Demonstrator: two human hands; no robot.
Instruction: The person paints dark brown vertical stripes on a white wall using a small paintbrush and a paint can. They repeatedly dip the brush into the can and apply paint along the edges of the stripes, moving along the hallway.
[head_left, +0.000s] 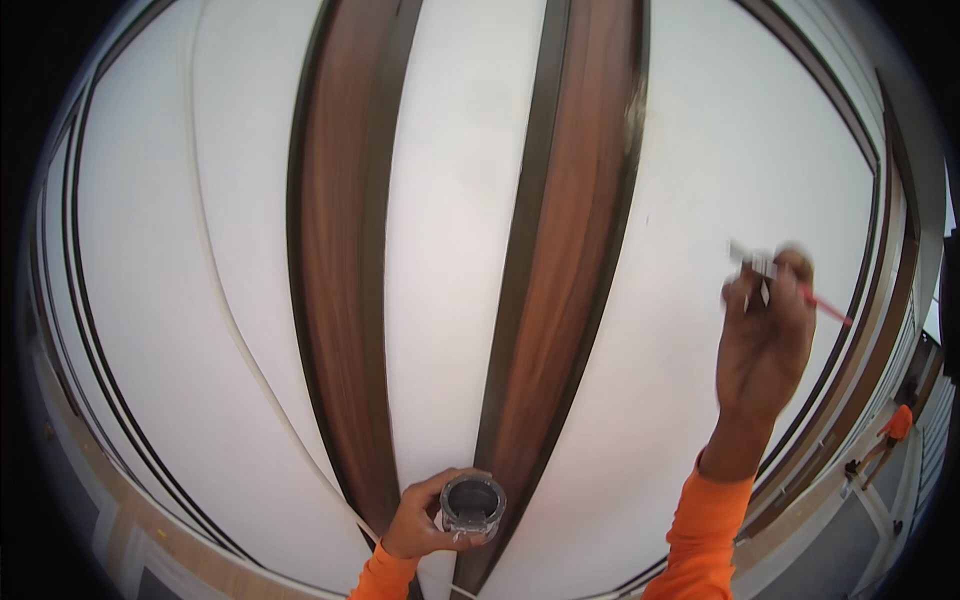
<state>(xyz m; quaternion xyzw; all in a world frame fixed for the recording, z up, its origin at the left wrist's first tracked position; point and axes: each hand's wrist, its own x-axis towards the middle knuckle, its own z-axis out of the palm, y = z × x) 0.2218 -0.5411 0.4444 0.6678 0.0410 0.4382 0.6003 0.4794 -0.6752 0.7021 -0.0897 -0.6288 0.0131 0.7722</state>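
My left hand (427, 514) is wrapped around a small round container (473, 504) with dark grey contents, held upright at the bottom centre. Up on the right, my right hand (765, 322) grips a paintbrush (761, 264) with a red handle; its tip points up and left, and motion blurs it. Behind the brush stands a white wall panel (675, 360). Two reddish-brown wood-grain strips (341, 225) with dark edges run up the wall, one of them just above the container. Both my sleeves are orange.
A thin pale cord or cable (247, 352) curves down the left white panel. Dark frame edges (874, 217) border the wall. At the far right, a person in an orange top (896, 424) is some way off, on a grey and tan floor (832, 555).
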